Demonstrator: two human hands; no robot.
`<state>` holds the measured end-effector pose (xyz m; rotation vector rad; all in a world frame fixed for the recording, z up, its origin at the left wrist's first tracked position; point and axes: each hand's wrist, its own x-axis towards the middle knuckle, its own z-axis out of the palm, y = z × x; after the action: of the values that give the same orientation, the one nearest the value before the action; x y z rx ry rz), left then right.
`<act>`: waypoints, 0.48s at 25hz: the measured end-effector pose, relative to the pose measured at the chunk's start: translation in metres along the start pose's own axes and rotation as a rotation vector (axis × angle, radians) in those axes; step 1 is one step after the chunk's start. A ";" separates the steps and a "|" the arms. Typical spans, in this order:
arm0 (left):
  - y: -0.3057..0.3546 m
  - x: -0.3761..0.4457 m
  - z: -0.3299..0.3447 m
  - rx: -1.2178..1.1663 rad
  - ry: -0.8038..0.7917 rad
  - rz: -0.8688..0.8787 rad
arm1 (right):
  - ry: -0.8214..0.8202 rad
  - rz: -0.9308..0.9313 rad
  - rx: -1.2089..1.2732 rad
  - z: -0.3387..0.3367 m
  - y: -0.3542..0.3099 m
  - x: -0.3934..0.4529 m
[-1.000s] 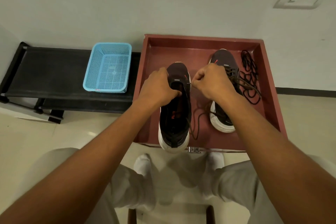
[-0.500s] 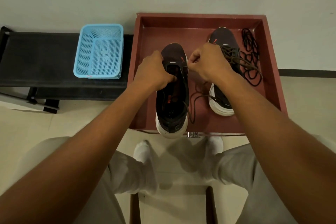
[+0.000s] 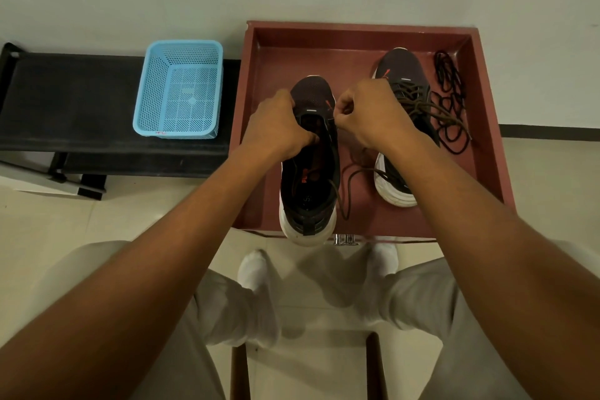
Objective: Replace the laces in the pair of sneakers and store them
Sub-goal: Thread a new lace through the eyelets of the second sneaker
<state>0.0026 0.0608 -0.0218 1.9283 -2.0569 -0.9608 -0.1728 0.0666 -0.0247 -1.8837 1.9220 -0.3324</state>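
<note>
Two dark sneakers with white soles stand in a red-brown tray (image 3: 363, 34). The near left sneaker (image 3: 310, 185) is unlaced, its heel over the tray's front edge. My left hand (image 3: 276, 127) grips its left upper edge by the tongue. My right hand (image 3: 367, 112) pinches a dark brown lace (image 3: 349, 177) at the shoe's front eyelets; the lace trails loose on the tray floor. The right sneaker (image 3: 401, 81) is laced with a brown lace. A loose black lace (image 3: 449, 97) lies coiled at the tray's right side.
A light blue mesh basket (image 3: 180, 91) sits on a low black bench (image 3: 65, 101) left of the tray, against the wall. My knees and white socks (image 3: 255, 269) are below the tray, over a tiled floor and a wooden stool frame (image 3: 238, 370).
The view tilted downward, so the tray sits higher in frame. Both hands have stayed on the left sneaker, the right one still working the lace at the front eyelets.
</note>
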 end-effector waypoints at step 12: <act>-0.004 0.006 0.005 -0.026 0.072 0.048 | 0.106 0.117 0.185 0.014 0.000 -0.004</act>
<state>0.0023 0.0570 -0.0299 1.8637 -2.0309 -0.8898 -0.1668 0.0723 -0.0364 -1.6571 1.9855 -0.5633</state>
